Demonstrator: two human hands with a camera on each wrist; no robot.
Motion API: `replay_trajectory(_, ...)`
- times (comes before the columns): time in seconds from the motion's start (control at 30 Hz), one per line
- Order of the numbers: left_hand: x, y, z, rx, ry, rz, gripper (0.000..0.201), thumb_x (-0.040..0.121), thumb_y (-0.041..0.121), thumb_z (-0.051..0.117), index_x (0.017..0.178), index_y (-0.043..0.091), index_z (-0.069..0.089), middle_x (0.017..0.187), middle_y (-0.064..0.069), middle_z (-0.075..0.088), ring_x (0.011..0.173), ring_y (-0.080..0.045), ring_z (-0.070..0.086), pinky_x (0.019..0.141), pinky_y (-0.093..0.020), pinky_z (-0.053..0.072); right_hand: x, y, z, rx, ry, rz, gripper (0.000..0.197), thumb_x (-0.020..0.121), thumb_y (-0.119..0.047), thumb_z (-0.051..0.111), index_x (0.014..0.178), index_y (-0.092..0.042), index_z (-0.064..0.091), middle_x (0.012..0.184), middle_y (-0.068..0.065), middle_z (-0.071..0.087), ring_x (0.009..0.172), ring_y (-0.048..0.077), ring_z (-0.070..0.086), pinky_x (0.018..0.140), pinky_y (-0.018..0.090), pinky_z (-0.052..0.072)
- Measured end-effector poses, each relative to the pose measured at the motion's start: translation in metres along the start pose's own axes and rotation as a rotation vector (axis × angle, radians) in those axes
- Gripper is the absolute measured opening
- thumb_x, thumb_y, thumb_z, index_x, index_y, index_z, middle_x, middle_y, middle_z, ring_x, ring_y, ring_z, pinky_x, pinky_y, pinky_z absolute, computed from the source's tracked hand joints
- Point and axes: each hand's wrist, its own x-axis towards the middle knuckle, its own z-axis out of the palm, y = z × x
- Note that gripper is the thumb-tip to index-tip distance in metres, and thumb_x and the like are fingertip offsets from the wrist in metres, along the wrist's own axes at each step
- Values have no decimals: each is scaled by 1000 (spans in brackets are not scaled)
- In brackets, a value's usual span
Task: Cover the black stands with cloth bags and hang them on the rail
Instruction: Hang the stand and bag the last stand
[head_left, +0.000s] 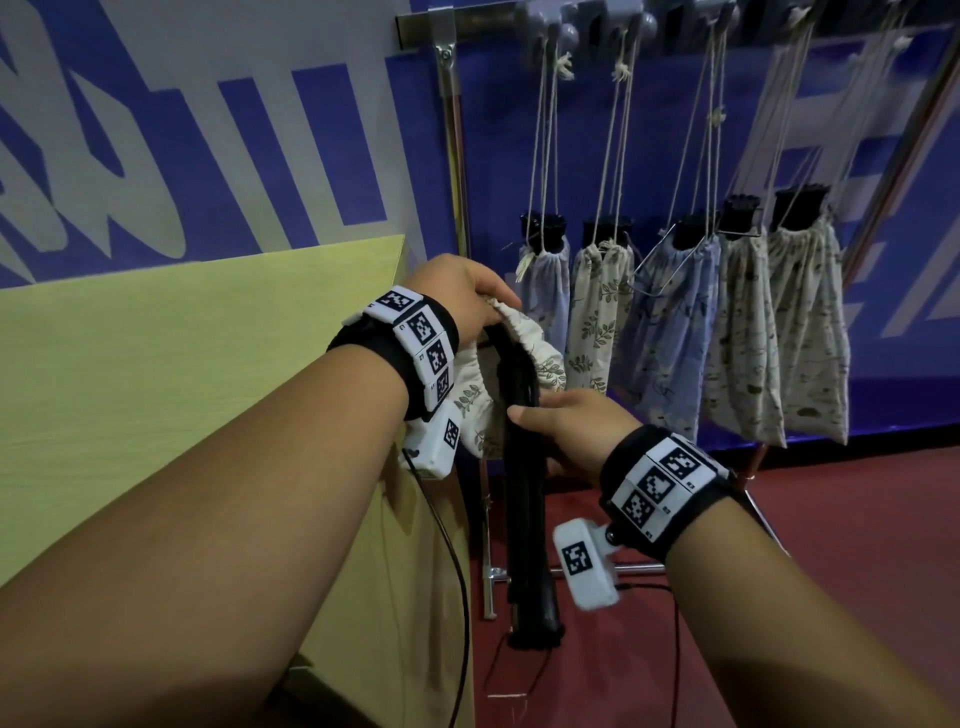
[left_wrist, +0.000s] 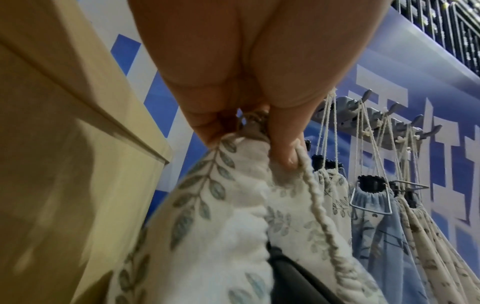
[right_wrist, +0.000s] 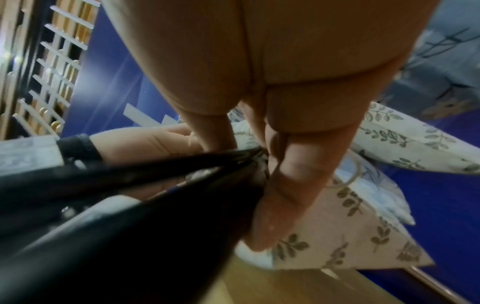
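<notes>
My left hand (head_left: 483, 301) pinches the gathered rim of a white leaf-print cloth bag (head_left: 540, 364) and holds its mouth open over the top of a folded black stand (head_left: 527, 499). My right hand (head_left: 550, 426) grips the stand just below the bag; the stand hangs down toward the floor. In the left wrist view the fingers (left_wrist: 283, 144) clamp the bag's corded rim (left_wrist: 319, 216), with the stand (left_wrist: 293, 281) dark below. The right wrist view shows fingers (right_wrist: 291, 185) curled round the stand (right_wrist: 124, 222) against the bag (right_wrist: 345, 232). The rail (head_left: 597, 21) with hooks runs along the top.
Several bagged stands (head_left: 675, 322) hang by cords from the rail's hooks to the right. A yellow-green table (head_left: 182, 374) lies at my left, its corner close to the bag. The rack's metal post (head_left: 457, 171) stands behind. Red floor (head_left: 857, 519) and cables lie below.
</notes>
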Motion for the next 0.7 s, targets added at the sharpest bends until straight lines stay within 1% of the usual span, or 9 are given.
replay_trajectory(0.07, -4, 2, 4, 6, -119, 11, 21, 90, 16, 77, 94, 35, 83, 95, 17, 75, 88, -1, 67, 70, -16, 49, 2, 0, 0, 151, 48, 14, 30, 94, -25, 80, 104, 2, 74, 91, 23, 80, 82, 39, 80, 79, 53, 67)
replay_trajectory(0.1, -6, 4, 6, 15, -182, 15, 20, 89, 17, 78, 95, 36, 83, 95, 18, 74, 89, -1, 67, 68, -17, 48, 1, -3, 1, 224, 75, 18, 21, 99, -19, 75, 99, 1, 70, 70, 17, 76, 60, 30, 76, 57, 36, 65)
replay_trajectory(0.17, -9, 6, 9, 77, -279, 10, 20, 89, 18, 78, 94, 36, 83, 95, 19, 73, 89, -4, 68, 70, -21, 51, 2, -8, 0, 376, 91, 32, 11, 108, -11, 60, 98, -8, 63, 48, 5, 63, 34, 13, 59, 35, 19, 45)
replay_trajectory(0.23, -7, 7, 10, -13, -346, 17, 21, 93, 11, 71, 96, 28, 83, 94, 8, 75, 87, -12, 71, 78, -27, 58, 3, -15, -1, 585, 76, 35, 16, 112, -8, 48, 116, -6, 64, 73, 12, 77, 57, 16, 74, 51, 27, 63)
replay_trajectory(0.3, -7, 7, 8, -221, -403, -35, 23, 101, 1, 53, 106, -1, 76, 88, -13, 73, 75, -22, 71, 73, -30, 61, 5, -18, -2, 682, 63, 51, 27, 112, -8, 46, 135, -2, 59, 100, 21, 78, 80, 29, 79, 71, 38, 68)
replay_trajectory(0.37, 0, 1, 6, -193, -372, -34, 27, 102, -3, 48, 116, -12, 69, 87, -17, 72, 75, -27, 69, 73, -33, 60, 4, -17, -4, 635, 56, 108, 28, 112, -12, 48, 131, 6, 55, 99, 26, 76, 75, 34, 79, 63, 40, 68)
replay_trajectory(0.53, 7, -6, 8, -156, -235, -179, 17, 98, 1, 58, 104, 8, 72, 104, -14, 67, 92, -25, 61, 85, -35, 53, -1, -15, -3, 366, -3, 133, 19, 110, -17, 51, 108, 1, 59, 71, 19, 73, 68, 28, 72, 53, 33, 64)
replay_trajectory(0.6, 7, -6, 8, -121, -180, -183, 17, 98, 5, 59, 103, 20, 67, 107, -9, 69, 94, -25, 64, 84, -31, 55, -3, -16, -1, 301, 11, 83, 18, 109, -13, 53, 114, 2, 60, 74, 21, 74, 62, 28, 71, 58, 37, 65)
replay_trajectory(0.7, 4, -5, 5, -339, -186, -207, 21, 97, -3, 58, 110, -2, 75, 88, -11, 72, 70, -22, 69, 62, -22, 55, -9, -24, -2, 200, -5, -75, 22, 104, -6, 58, 124, -9, 66, 75, 18, 74, 62, 30, 71, 82, 51, 62)
